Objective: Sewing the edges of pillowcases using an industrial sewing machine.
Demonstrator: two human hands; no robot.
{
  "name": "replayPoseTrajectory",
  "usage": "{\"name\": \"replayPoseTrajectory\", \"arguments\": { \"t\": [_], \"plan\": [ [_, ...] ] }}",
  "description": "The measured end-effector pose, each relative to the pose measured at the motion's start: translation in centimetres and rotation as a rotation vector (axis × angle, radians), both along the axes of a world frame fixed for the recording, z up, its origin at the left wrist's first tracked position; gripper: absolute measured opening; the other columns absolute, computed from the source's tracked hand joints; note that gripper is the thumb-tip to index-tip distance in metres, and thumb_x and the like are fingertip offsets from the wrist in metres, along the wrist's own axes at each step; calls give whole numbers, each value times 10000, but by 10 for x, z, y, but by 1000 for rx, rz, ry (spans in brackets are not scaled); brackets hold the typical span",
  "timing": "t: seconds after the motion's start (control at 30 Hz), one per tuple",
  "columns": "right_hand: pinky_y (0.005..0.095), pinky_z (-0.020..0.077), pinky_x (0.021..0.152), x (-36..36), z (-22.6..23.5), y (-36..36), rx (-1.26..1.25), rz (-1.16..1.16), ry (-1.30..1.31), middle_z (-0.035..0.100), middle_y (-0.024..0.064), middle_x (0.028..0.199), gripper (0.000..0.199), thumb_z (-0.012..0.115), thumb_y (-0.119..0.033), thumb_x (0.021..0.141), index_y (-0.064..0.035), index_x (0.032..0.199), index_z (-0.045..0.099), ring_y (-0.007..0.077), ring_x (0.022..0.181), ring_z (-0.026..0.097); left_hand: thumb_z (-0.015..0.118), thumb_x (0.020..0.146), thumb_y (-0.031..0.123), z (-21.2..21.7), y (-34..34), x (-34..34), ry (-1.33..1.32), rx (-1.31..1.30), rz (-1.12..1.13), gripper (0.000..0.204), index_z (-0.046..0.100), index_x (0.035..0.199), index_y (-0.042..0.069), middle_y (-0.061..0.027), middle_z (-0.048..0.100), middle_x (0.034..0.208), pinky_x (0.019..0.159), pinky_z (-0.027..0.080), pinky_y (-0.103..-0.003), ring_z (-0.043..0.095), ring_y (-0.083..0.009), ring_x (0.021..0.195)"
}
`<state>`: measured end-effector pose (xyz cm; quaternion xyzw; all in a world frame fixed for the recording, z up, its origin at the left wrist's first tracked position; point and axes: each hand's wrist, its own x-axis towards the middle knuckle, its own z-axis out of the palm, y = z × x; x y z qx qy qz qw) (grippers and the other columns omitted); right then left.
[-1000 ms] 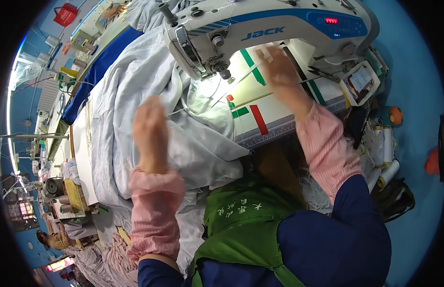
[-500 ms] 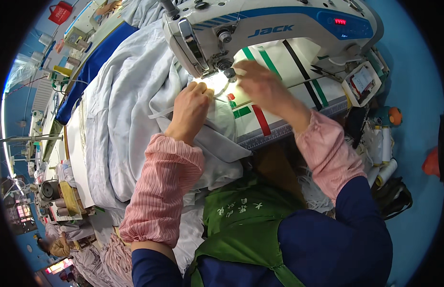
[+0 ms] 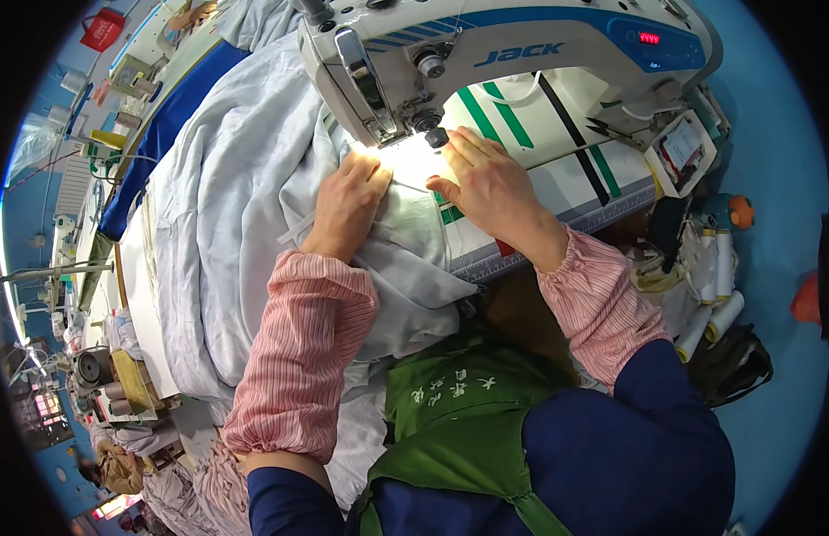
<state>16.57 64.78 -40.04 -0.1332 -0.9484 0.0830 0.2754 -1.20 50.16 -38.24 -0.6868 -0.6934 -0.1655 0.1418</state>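
A white and blue sewing machine stands before me, its lamp throwing bright glare around the needle area. My left hand is closed on pale grey cloth just left of the needle, fingertips partly lost in the glare. Right of the needle, my right hand lies palm down near the cloth's edge, fingers stretched forward and thumb apart. A narrow pale strip lies on the cloth beside my left wrist. The cloth spreads left and hangs over the front edge.
Green and black tape strips and a ruler strip mark the machine table. Small snips lie beside a white box at right. Thread cones stand below it. More machines and cloth fill the left side.
My right hand has come down from beside the machine's needle area onto the table, its fingers now stretched out. My left hand stays on the cloth, its fingers lying lower and less bunched.
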Motion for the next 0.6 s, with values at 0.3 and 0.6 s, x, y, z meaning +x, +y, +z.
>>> {"name": "replayPoseTrajectory", "arguments": {
  "t": [0.3, 0.6],
  "plan": [
    [418, 391, 1043, 8, 9, 13, 83, -211, -21, 595, 210, 1262, 570, 571, -439, 935, 63, 1205, 586, 318, 1252, 516, 582, 780, 82, -2, 0, -2, 6, 7, -8, 300, 669, 1067, 68, -30, 573, 997, 825, 517, -299, 579, -192, 992],
    [409, 384, 1061, 7, 4, -7, -68, -47, -25, 588, 198, 1285, 581, 565, -456, 935, 46, 1227, 585, 302, 1281, 501, 573, 791, 77, -1, 0, -2, -8, -3, 5, 272, 678, 1041, 78, -47, 593, 1029, 833, 518, -306, 589, -203, 1009]
  ]
}}
